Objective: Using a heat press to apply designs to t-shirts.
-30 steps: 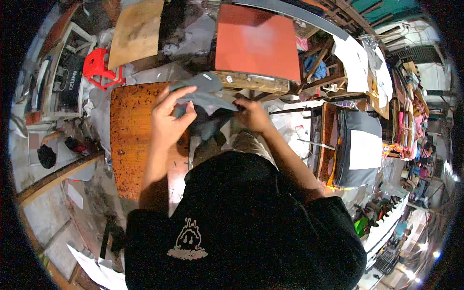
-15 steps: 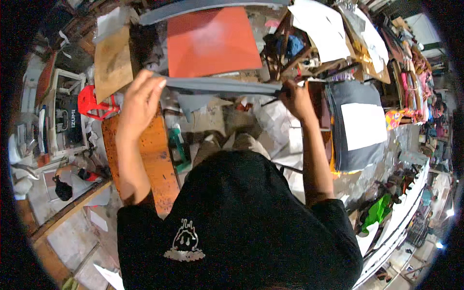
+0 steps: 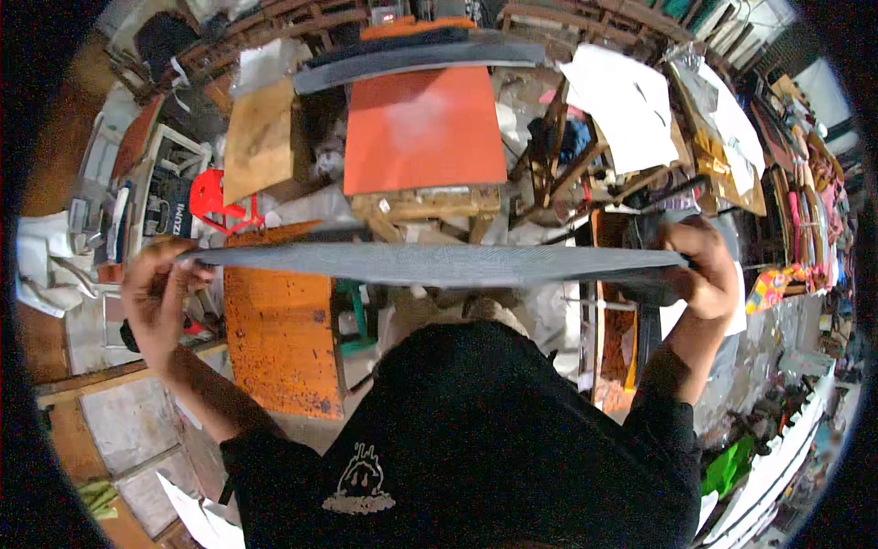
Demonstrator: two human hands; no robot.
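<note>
A length of grey fabric (image 3: pixel 430 263) is pulled out nearly straight from side to side in front of me, slightly blurred. My left hand (image 3: pixel 163 288) pinches its left end, beside the orange-brown bench. At the other end, my right hand (image 3: pixel 702 265) has its fingers closed on the fabric, above a stack of dark cloth (image 3: pixel 722 366) that my arm partly covers. Beyond the fabric stands a small wooden table with a flat orange-red top (image 3: pixel 425 137). Grey and dark cloth (image 3: pixel 421 60) lies along that table's far edge.
To the left are a worn orange-brown bench (image 3: pixel 279 343), a red plastic stool (image 3: pixel 215 197) and a wooden board (image 3: pixel 261 137). White sheets (image 3: pixel 622 110) cover a stand at the far right. Piled colourful fabrics (image 3: pixel 805 201) line the right side. A green stool (image 3: pixel 355 316) shows beneath the grey fabric.
My hands have moved apart and nearer to me, stretching the grey fabric out much wider. The view has shifted, showing more of the room's far side.
</note>
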